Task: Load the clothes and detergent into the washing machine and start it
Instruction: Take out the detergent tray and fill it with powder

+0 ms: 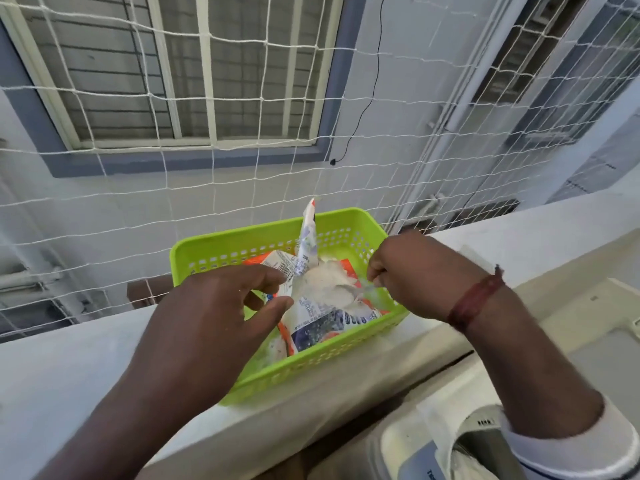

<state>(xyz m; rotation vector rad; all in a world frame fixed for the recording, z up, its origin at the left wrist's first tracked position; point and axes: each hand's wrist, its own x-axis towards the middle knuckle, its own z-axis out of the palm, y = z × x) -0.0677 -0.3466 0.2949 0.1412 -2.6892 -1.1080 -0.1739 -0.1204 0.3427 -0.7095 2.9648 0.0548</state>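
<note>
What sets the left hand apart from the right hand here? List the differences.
The left hand is spread, thumb and fingers loosely pinching the detergent packet; the right hand is curled closed on a pale scoop-like handle, blurred, in the powder. The left wrist is bare; the right wrist wears a red thread band. The left hand is at the packet's left edge, the right hand at its right. Both reach into the green basket.

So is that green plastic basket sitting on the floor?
No, the green perforated plastic basket rests up on the pale concrete ledge in front of the white rope netting.
</note>
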